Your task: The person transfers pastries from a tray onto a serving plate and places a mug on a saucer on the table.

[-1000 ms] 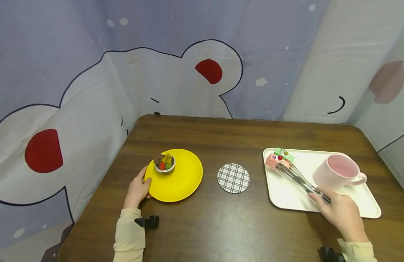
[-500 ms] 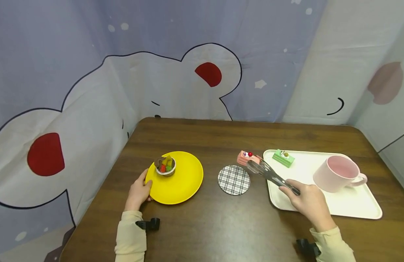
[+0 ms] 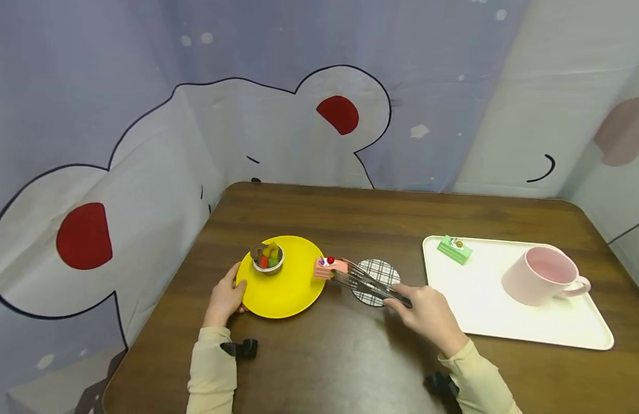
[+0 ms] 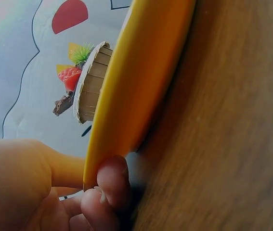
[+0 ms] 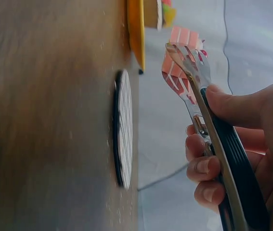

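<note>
We have carried the pink cake slice from the white tray to the right rim of the yellow plate. The tongs hold it raised: we judge the transfer incomplete. Our right hand grips the tongs; our left hand pinches the plate. The fruit cup restricts placement at left.

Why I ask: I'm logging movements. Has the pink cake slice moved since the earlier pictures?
Yes, left: in the head view, the pink cake slice went from the white tray past the checked coaster toward the yellow plate.
</note>
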{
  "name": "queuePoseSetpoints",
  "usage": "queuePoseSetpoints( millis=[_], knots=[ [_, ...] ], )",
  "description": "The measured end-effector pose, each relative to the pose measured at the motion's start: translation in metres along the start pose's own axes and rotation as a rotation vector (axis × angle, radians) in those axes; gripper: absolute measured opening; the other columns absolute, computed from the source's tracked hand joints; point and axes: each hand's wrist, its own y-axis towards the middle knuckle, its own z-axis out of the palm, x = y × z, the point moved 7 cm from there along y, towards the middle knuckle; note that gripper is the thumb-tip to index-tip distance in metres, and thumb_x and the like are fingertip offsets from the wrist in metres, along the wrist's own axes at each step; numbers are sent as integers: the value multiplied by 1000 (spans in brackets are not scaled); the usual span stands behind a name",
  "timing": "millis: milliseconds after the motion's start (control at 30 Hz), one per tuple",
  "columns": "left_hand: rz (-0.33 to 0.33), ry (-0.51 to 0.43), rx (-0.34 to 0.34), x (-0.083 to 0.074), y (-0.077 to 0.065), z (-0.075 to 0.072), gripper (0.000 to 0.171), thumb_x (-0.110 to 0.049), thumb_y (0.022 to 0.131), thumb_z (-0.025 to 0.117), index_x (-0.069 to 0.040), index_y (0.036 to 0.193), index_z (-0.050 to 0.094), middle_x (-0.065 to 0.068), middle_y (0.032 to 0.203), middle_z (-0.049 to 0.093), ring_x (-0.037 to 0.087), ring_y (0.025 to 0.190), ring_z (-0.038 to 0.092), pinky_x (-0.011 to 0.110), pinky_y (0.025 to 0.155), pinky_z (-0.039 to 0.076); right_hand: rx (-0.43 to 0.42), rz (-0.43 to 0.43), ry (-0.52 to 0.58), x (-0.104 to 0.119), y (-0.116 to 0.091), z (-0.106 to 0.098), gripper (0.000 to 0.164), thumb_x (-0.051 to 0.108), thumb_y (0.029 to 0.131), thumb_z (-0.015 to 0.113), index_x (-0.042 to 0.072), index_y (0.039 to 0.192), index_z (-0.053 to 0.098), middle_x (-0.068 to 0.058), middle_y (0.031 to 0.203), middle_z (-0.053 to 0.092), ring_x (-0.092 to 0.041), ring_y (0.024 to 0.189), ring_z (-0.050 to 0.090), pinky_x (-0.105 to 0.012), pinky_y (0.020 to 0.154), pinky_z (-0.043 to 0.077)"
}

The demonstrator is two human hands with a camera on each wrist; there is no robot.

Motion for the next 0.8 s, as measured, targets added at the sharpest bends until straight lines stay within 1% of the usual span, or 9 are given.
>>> queuePoseSetpoints(
  millis=[267, 433, 500, 667, 800],
  knots=[
    [-9, -8, -10, -1, -1, 0, 57, -22, 101, 42, -10, 154, 23, 12, 81, 57, 12, 44, 50, 24, 49, 47, 49, -55, 5, 19, 13, 14, 22, 30, 78, 78, 14, 92, 75, -4, 67, 71, -18, 54, 65, -35, 52, 51],
    [-12, -19, -4, -2, 1, -1, 57, -22, 102, 43, -10, 154, 23, 12, 80, 56, 12, 44, 49, 23, 49, 48, 93, -77, 9, 31, 23, 29, 23, 32, 79, 77, 16, 94, 75, -3, 74, 74, -20, 63, 69, -37, 55, 53],
    [0, -16, -11, -2, 2, -2, 57, -21, 101, 43, -10, 154, 23, 12, 80, 57, 12, 43, 50, 24, 48, 48, 102, -97, 5, 37, 27, 34, 23, 33, 79, 77, 16, 94, 75, -2, 74, 74, -20, 63, 69, -37, 55, 53],
    [15, 3, -25, -2, 1, -3, 56, -20, 101, 43, -10, 153, 25, 13, 80, 62, 11, 42, 51, 25, 47, 47, 111, -157, 17, 55, 36, 45, 21, 35, 79, 76, 17, 89, 73, 2, 66, 69, -14, 55, 63, -32, 49, 48],
    [-5, -8, -18, 1, -1, -1, 56, -21, 101, 43, -10, 153, 25, 15, 86, 63, 12, 43, 50, 25, 48, 47, 129, -184, 17, 67, 41, 52, 23, 36, 79, 76, 16, 89, 73, 5, 61, 65, -9, 49, 55, -29, 45, 44]
  ],
)
